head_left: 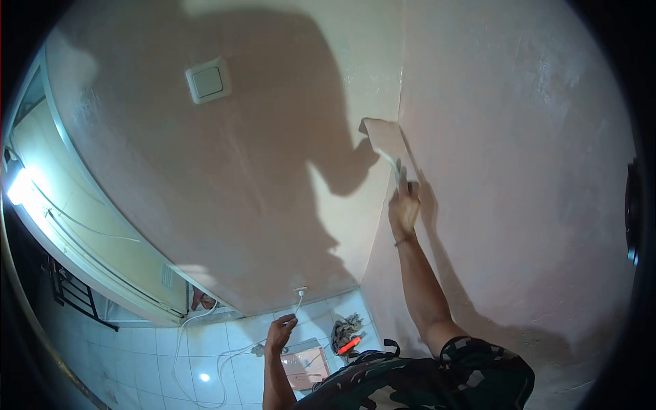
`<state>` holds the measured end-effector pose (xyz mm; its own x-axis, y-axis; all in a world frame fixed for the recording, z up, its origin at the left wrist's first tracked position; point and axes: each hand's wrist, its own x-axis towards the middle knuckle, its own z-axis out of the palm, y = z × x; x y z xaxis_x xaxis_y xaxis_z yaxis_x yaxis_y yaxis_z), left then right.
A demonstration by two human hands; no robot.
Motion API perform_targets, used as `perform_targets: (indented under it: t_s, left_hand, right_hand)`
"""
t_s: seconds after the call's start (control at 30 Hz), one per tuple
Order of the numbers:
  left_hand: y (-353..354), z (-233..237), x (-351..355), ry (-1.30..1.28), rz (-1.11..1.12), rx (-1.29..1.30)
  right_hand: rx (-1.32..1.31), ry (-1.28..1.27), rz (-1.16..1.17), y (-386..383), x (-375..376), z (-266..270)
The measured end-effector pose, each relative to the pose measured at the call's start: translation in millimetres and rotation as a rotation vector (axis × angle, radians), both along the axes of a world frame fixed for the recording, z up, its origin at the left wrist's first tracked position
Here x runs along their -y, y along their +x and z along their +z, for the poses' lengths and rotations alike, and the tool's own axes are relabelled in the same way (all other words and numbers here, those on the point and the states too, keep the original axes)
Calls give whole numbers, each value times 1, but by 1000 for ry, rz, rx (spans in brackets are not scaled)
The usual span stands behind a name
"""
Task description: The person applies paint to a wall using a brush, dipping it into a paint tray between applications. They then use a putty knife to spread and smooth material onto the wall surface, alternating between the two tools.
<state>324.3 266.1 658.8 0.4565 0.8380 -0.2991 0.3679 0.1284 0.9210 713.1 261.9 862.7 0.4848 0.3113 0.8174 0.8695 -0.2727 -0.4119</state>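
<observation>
Fingers of our right hand (404,208) are closed around the handle of a broad-bladed scraper (385,138), the index finger laid forward along it. Fingers of our left hand (279,333), low over the floor, are curled together; we cannot tell whether they grip anything.

Head view: the scraper is at the corner, its blade against or very close to the left wall (273,198); contact cannot be confirmed. We judge work well advanced: the left wall and the right wall (506,205) both appear largely coated. Outstanding, in our judgement, are the uneven corner line, shiny patches and faint ridges, plus marks low on the right wall. On the near floor we note a pinkish tray (301,372), a crumpled grey cloth (344,331) and an orange tool (349,346). We find no legible brand, label or writing, including on the wall switch (208,82).
</observation>
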Motion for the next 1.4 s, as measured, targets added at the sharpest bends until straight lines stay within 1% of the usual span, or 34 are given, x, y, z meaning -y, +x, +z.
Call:
perform_targets:
  t_s: [0.07,0.13,0.17,0.23,0.3,0.33,0.4,0.43,0.47,0.53,0.57,0.6,0.63,0.67,0.73,0.77,0.8,0.87,0.93,0.97,1.0,1.03,1.07,1.1,1.13,1.2,1.23,1.27,1.33,1.4]
  left_hand:
    - [18,-8,-4,34,-67,9]
    - [57,35,2,44,-181,101]
    - [79,59,4,177,-245,184]
    - [123,99,-2,262,-293,282]
    - [159,135,-7,257,-337,400]
    - [175,143,-12,258,-380,392]
    - [192,169,-9,31,-475,486]
    - [199,176,-4,30,-484,491]
    - [206,183,0,23,-458,511]
    - [216,189,0,9,-438,529]
    - [220,189,-2,118,-456,485]
    - [225,194,-2,226,-471,445]
    - [228,199,-5,216,-454,413]
    - [241,192,-16,548,-383,360]
    - [260,214,-33,461,-245,365]
    - [269,233,-40,606,-238,306]
    - [277,254,-48,746,-229,245]
    - [300,284,-66,983,-215,296]
    - [330,304,-86,1019,-254,468]
    - [344,311,-97,1069,-261,521]
    - [358,316,-108,1115,-268,572]
    - [371,321,-115,1096,-267,590]
    - [380,326,-119,1146,-257,534]
    - [390,324,-121,1190,-250,473]
    - [402,323,-132,1160,-254,481]
    - [416,318,-141,1278,-140,493]
    - [416,313,-145,1230,-168,458]
    - [413,301,-148,1216,-174,468]
    - [412,266,-155,1079,-250,370]
    - [401,231,-158,1101,-234,379]
  right_hand:
    - [-77,66,14,-23,23,-18]
    - [-157,209,137,-56,38,-34]
    - [-185,212,172,-72,45,-39]
    - [-244,187,229,-98,54,-57]
    - [-299,132,288,-116,59,-68]
    - [-331,116,330,-122,61,-68]
    - [-365,116,410,-128,64,-71]
    - [-396,36,419,-128,68,-71]
    - [-354,15,426,-127,67,-72]
    - [-373,-104,439,-118,64,-91]
    - [-373,-107,431,-116,64,-85]
    - [-343,-40,441,-114,66,-75]
    - [-312,27,454,-111,69,-68]
    - [-307,22,449,-108,75,-67]
    - [-510,100,472,-98,88,-68]
    - [-491,45,437,-92,97,-80]
    - [-537,-46,429,-89,107,-92]
    - [-551,-187,386,-89,129,-127]
    - [-633,-374,366,-98,153,-149]
    - [-614,-449,368,-102,165,-157]
    - [-534,-433,349,-104,175,-177]
    - [-564,-455,331,-106,186,-188]
    - [-598,-480,310,-109,198,-193]
    - [-604,-500,288,-111,208,-197]
    - [-633,-547,255,-109,211,-197]
    - [-668,-606,202,-107,225,-195]
    - [-618,-607,169,-102,230,-195]
    - [-569,-605,137,-101,236,-197]
    - [-578,-629,91,-99,250,-206]
    - [-580,-643,58,-104,261,-214]
